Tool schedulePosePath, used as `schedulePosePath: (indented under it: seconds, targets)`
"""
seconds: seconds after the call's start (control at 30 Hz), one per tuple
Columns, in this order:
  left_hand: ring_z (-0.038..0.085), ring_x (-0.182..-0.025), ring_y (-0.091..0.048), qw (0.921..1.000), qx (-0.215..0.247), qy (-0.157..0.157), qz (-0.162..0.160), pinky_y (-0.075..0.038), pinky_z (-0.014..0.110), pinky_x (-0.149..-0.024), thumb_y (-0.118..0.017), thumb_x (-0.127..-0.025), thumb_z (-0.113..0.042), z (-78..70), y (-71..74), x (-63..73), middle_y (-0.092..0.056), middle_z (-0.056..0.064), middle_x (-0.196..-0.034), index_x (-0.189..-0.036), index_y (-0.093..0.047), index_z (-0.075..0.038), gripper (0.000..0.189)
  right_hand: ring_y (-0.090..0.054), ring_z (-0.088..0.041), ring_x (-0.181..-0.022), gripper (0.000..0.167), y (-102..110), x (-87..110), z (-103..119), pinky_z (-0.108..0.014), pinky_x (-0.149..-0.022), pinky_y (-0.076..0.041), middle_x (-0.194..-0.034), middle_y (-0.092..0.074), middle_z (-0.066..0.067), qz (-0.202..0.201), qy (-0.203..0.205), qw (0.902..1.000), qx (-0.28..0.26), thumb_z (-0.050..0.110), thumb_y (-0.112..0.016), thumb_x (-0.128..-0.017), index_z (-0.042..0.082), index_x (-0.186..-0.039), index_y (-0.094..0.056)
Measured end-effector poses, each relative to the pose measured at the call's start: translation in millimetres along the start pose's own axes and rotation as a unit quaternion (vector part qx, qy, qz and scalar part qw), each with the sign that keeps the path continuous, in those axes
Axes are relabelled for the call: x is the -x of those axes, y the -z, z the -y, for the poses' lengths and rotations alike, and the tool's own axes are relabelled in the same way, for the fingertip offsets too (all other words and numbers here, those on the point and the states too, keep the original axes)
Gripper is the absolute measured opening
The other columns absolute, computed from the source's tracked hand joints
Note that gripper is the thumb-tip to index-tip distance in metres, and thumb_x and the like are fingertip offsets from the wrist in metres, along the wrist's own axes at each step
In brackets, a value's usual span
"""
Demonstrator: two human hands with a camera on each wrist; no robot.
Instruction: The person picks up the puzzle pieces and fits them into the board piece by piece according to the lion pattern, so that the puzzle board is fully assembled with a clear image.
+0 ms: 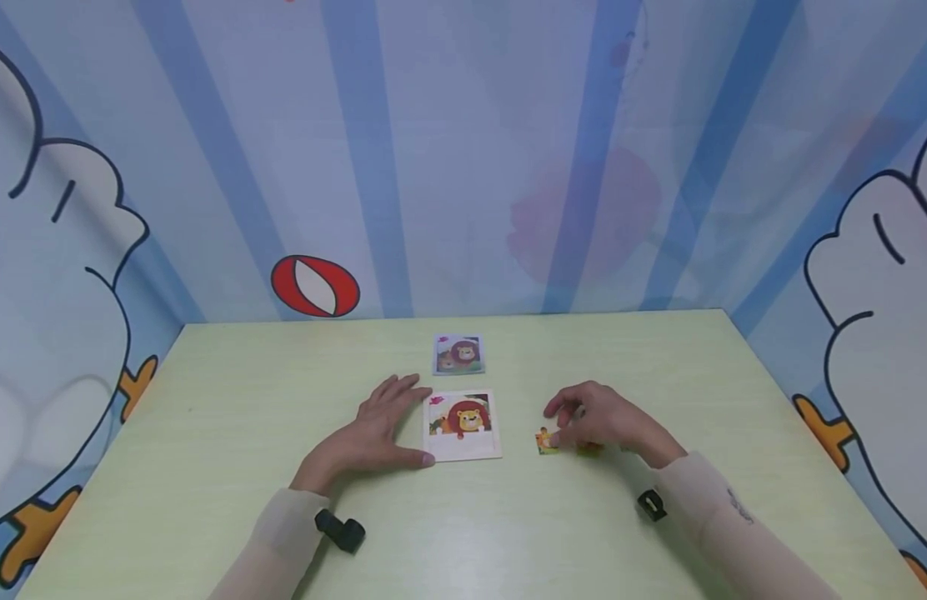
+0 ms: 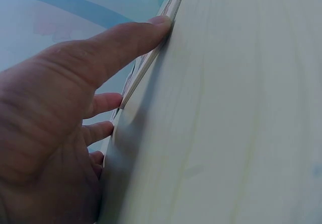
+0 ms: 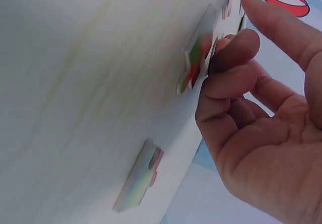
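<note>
A square puzzle board lies on the table, its upper half filled with lion picture pieces and its lower part plain white. My left hand rests along its left side, thumb at the lower left corner and fingertips by the upper one. Right of the board, my right hand hovers low with fingers loosely bent. Its thumb tip overlaps a small yellow puzzle piece in the head view. In the right wrist view, thumb and index finger stand apart, beside a green and red puzzle piece.
Behind the board lies a lion picture card. Another loose puzzle piece lies below the right hand in its wrist view. The pale wooden table ends at a blue striped backdrop.
</note>
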State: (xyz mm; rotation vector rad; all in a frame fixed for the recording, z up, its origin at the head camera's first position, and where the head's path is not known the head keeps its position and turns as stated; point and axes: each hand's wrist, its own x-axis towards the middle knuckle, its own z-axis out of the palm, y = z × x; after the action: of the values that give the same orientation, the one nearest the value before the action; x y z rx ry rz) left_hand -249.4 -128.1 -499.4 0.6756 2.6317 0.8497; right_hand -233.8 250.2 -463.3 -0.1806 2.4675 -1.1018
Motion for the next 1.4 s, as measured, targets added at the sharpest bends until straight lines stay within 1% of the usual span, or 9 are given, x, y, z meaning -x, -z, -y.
schedulePosePath:
  seconds: [0.2, 0.33, 0.53, 0.8, 0.97, 1.07, 1.2, 1.3, 1.4]
  targets:
    - [0.039, -0.171, -0.004, 1.0, -0.002, 0.001, 0.0, -0.015, 0.075, -0.132, -0.09, -0.082, -0.05, -0.1, -1.0, -0.2, -0.018, 0.005, -0.182, -0.167, -0.039, -0.025, 0.102, -0.054, -0.019, -0.078, 0.037, -6.8, 4.9, 1.3, -0.032, -0.064, -0.049, -0.101, -0.065, -0.006, -0.001, 0.023, 0.9982, 0.055, 0.019, -0.09, -0.087, 0.014, -0.12, -0.075]
    - [0.04, -0.17, -0.004, 1.0, -0.005, -0.002, 0.0, -0.016, 0.076, -0.131, -0.089, -0.082, -0.05, -0.8, -1.0, -1.3, -0.018, 0.005, -0.182, -0.167, -0.039, -0.025, 0.102, -0.053, -0.02, -0.085, 0.035, -10.9, 7.7, 2.0, -0.032, -0.069, -0.047, -0.101, -0.065, -0.005, -0.016, 0.032, 0.9961, 0.081, 0.019, -0.091, -0.087, 0.016, -0.118, -0.075]
    - [0.04, -0.17, -0.004, 1.0, -0.005, -0.006, -0.002, -0.015, 0.076, -0.132, -0.089, -0.082, -0.049, -1.8, 0.9, -2.4, -0.018, 0.005, -0.182, -0.167, -0.039, -0.025, 0.101, -0.053, -0.02, -0.089, 0.026, -12.2, 8.4, 1.7, -0.032, -0.072, -0.047, -0.102, -0.065, -0.005, -0.035, 0.045, 0.9947, 0.086, 0.018, -0.088, -0.089, 0.016, -0.112, -0.076]
    - [0.039, -0.17, -0.004, 1.0, -0.007, -0.006, -0.003, -0.017, 0.077, -0.131, -0.089, -0.082, -0.05, -1.3, 1.0, -2.6, -0.018, 0.005, -0.182, -0.167, -0.039, -0.025, 0.101, -0.055, -0.02, -0.09, 0.026, -12.6, 7.8, 4.0, -0.032, -0.073, -0.047, -0.101, -0.066, -0.005, -0.045, 0.045, 0.9936, 0.093, 0.015, -0.089, -0.087, 0.016, -0.107, -0.072]
    - [0.039, -0.17, -0.004, 1.0, -0.008, -0.006, -0.002, -0.017, 0.077, -0.13, -0.089, -0.082, -0.05, -0.5, 0.3, -3.1, -0.018, 0.005, -0.182, -0.167, -0.039, -0.025, 0.102, -0.058, -0.018, -0.075, 0.021, -13.0, 5.1, 3.9, -0.032, -0.064, -0.051, -0.098, -0.069, -0.004, -0.064, 0.041, 0.9942, 0.076, 0.012, -0.086, -0.089, 0.015, -0.102, -0.069]
    - [0.039, -0.17, -0.004, 1.0, -0.006, -0.003, -0.001, -0.017, 0.077, -0.13, -0.089, -0.082, -0.05, -0.8, 0.5, -2.4, -0.018, 0.004, -0.182, -0.167, -0.039, -0.025, 0.102, -0.059, -0.017, -0.065, 0.017, -13.1, 3.4, 3.1, -0.032, -0.059, -0.053, -0.096, -0.07, -0.005, -0.068, 0.045, 0.9952, 0.053, 0.012, -0.083, -0.092, 0.013, -0.101, -0.069]
    - [0.039, -0.171, -0.003, 1.0, -0.003, 0.0, 0.002, -0.016, 0.076, -0.131, -0.089, -0.082, -0.05, -1.4, 0.7, -1.0, -0.017, 0.005, -0.183, -0.167, -0.039, -0.025, 0.102, -0.06, -0.016, -0.06, 0.012, -13.6, 0.7, 5.0, -0.032, -0.058, -0.052, -0.094, -0.071, -0.006, -0.074, 0.05, 0.9956, 0.029, 0.013, -0.08, -0.095, 0.013, -0.103, -0.07]
    - [0.039, -0.171, -0.003, 1.0, -0.002, 0.002, 0.002, -0.016, 0.076, -0.131, -0.089, -0.082, -0.05, -1.2, 0.3, -0.4, -0.017, 0.004, -0.183, -0.167, -0.039, -0.025, 0.102, -0.059, -0.018, -0.059, 0.01, -15.7, -2.2, 10.0, -0.032, -0.056, -0.051, -0.095, -0.072, -0.007, -0.079, 0.041, 0.996, 0.007, 0.016, -0.078, -0.097, 0.014, -0.104, -0.071]
    - [0.039, -0.171, -0.003, 1.0, -0.004, 0.003, 0.002, -0.016, 0.076, -0.131, -0.089, -0.082, -0.05, -0.5, -0.4, -0.1, -0.017, 0.004, -0.183, -0.167, -0.038, -0.025, 0.102, -0.062, -0.021, -0.061, 0.012, -19.2, -5.4, 16.8, -0.033, -0.055, -0.05, -0.096, -0.072, -0.007, -0.079, 0.031, 0.9962, -0.016, 0.018, -0.079, -0.098, 0.015, -0.107, -0.072]
